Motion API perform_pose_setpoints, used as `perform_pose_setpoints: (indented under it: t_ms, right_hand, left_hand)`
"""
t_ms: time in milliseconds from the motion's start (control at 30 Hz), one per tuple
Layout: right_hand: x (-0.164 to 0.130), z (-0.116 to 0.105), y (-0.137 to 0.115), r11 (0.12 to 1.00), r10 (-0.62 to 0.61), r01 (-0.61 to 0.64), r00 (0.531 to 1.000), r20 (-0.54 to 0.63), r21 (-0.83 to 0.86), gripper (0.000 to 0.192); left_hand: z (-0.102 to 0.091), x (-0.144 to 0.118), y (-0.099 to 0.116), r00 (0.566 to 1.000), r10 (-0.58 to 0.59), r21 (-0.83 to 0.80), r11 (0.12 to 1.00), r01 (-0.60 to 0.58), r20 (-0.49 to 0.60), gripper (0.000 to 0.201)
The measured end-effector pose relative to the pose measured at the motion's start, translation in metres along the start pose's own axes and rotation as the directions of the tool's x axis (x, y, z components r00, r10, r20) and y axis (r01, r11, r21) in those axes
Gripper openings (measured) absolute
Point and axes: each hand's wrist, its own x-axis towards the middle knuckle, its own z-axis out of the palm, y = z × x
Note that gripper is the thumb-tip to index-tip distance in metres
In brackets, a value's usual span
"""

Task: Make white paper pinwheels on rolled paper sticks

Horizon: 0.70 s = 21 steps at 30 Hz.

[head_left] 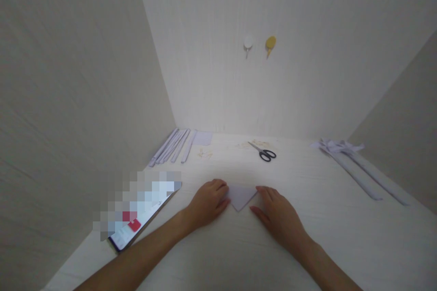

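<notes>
2 hands [208, 202] on folded paper [241, 196]

folded paper [241, 196] – pale lilac | scissors [263, 152] – black handles | hook [270, 44] – yellow

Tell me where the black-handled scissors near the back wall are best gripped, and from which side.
Probably by the black handle loops of the scissors, coming from the right and above. They lie flat on the table with blades pointing back-left and the loops at the near-right end, which faces the right hand. Both hands are now on the folded paper.
</notes>
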Motion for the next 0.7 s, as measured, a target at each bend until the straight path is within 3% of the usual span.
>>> perform_pose_setpoints:
  t_ms: [167,367,567,700]
  right_hand:
    - [0.001,0.002,-0.003,1.0,-0.014,0.013,1.0,0.003,0.021,0.034]
    - [-0.001,0.008,-0.002,0.995,-0.075,0.075,0.997,-0.006,0.067,0.038]
    - [0.0,0.006,-0.003,0.988,-0.149,0.143,0.983,0.106,0.059,0.038]
    - [0.001,0.002,-0.005,0.987,-0.142,0.132,0.983,0.113,0.09,0.037]
  left_hand:
    - [0.001,0.002,0.004,0.996,-0.094,-0.081,0.992,0.093,0.001,0.027]
    - [0.007,0.008,0.0,0.972,-0.211,-0.255,0.939,0.232,0.106,0.036]
    - [0.008,0.011,0.0,0.966,-0.229,-0.284,0.925,0.255,0.121,0.033]
    - [0.008,0.011,0.001,0.969,-0.226,-0.304,0.92,0.247,0.103,0.033]
